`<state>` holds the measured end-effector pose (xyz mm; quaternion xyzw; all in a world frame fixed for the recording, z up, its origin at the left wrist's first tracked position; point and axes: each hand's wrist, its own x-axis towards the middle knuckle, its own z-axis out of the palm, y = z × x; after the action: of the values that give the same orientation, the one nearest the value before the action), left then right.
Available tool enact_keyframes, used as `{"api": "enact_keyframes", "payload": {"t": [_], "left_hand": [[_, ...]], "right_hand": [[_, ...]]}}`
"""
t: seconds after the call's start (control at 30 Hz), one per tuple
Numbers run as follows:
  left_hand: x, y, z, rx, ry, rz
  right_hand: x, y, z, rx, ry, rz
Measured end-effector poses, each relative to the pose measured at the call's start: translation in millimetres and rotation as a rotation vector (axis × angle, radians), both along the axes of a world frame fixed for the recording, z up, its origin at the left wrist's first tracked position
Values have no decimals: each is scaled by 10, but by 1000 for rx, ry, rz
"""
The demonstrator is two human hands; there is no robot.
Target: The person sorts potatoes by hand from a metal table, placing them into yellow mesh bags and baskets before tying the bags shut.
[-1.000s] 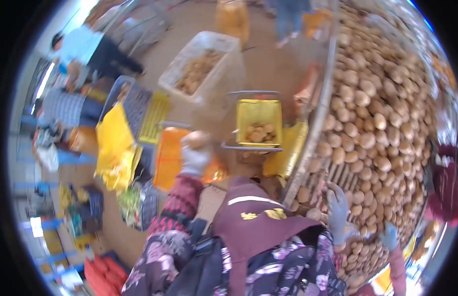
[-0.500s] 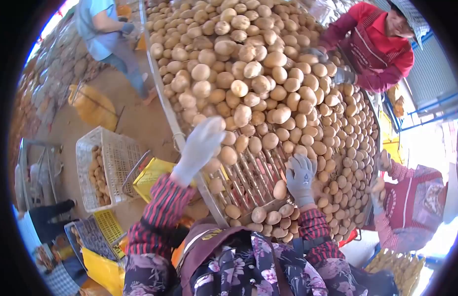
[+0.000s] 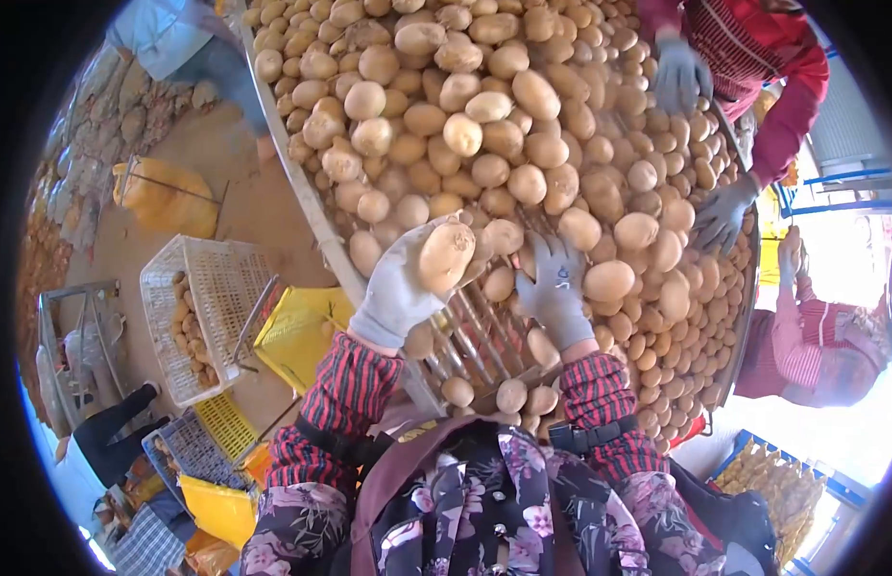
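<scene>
A large brown potato (image 3: pixel 447 254) rests in my left hand (image 3: pixel 400 288), which wears a grey glove and is turned palm up with its fingers curled round it. My right hand (image 3: pixel 557 296), gloved too, reaches over the heap with fingers spread against the potatoes; what lies beneath them is partly hidden. Under and between my hands shows a slatted metal rack (image 3: pixel 480 336), with a few loose potatoes (image 3: pixel 512 396) along its near end. The big pile of potatoes (image 3: pixel 523 182) covers the sorting table beyond.
The table's metal rim (image 3: pixel 307 206) runs along the left. Beyond it are a white crate (image 3: pixel 216 317) holding potatoes, a yellow container (image 3: pixel 297 336) and a yellow sack (image 3: pixel 168 197). At the right, a co-worker's gloved hands (image 3: pixel 724 213) touch the pile; another person (image 3: pixel 830 336) stands nearer.
My left hand has turned palm up and now holds a potato. My right hand has moved up and left over the heap. The red-sleeved co-worker's hands are farther apart.
</scene>
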<state>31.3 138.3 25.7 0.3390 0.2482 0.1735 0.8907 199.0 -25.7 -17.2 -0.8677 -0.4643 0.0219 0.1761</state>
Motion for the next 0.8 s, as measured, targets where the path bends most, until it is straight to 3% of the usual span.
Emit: {"api": "enact_keyframes", "payload": {"t": [0.03, 0.07, 0.13, 0.17, 0.2, 0.27, 0.33, 0.47, 0.5, 0.53, 0.57, 0.67, 0.73, 0.77, 0.8], "left_hand": [[-69, 3, 4, -677, -255, 14], [-154, -41, 32, -681, -247, 16], [-280, -157, 93, 1127, 113, -39], [-274, -244, 77, 1109, -26, 98], [-301, -295, 86, 1097, -53, 87], [-337, -389, 152, -510, -278, -2], [-478, -459, -82, -292, -99, -52], [-692, -669, -148, -13, 180, -145], [-692, -716, -94, 28, 200, -178], [-683, -772, -62, 32, 219, -162], [-660, -816, -26, 30, 201, -165], [-564, -970, -18, 131, 169, -145], [-495, -1074, 8, 752, 260, -88], [-400, -1045, -42, 296, 320, -142], [-419, -1069, -65, 299, 321, -136]], "right_hand": [[-52, -77, 84, -28, 52, 26], [-106, -179, 36, -32, 60, 24], [-206, -417, -69, 67, 21, 113], [-295, -518, -27, 125, 59, 100], [-349, -610, 5, 115, 41, 79], [-458, -858, 49, 103, 236, 52], [-608, -1128, 130, 127, 315, 62], [-496, -1593, 378, 176, -38, -79], [-545, -1564, 491, 488, 374, -337], [-244, -1838, 168, 154, -186, -139], [-208, -1762, 312, 171, -59, -187], [-94, -1649, 86, 214, 5, -201], [35, -1627, -50, 234, 29, -240], [76, -1615, -64, 239, 39, -262], [94, -1629, -77, 239, 51, -287]]}}
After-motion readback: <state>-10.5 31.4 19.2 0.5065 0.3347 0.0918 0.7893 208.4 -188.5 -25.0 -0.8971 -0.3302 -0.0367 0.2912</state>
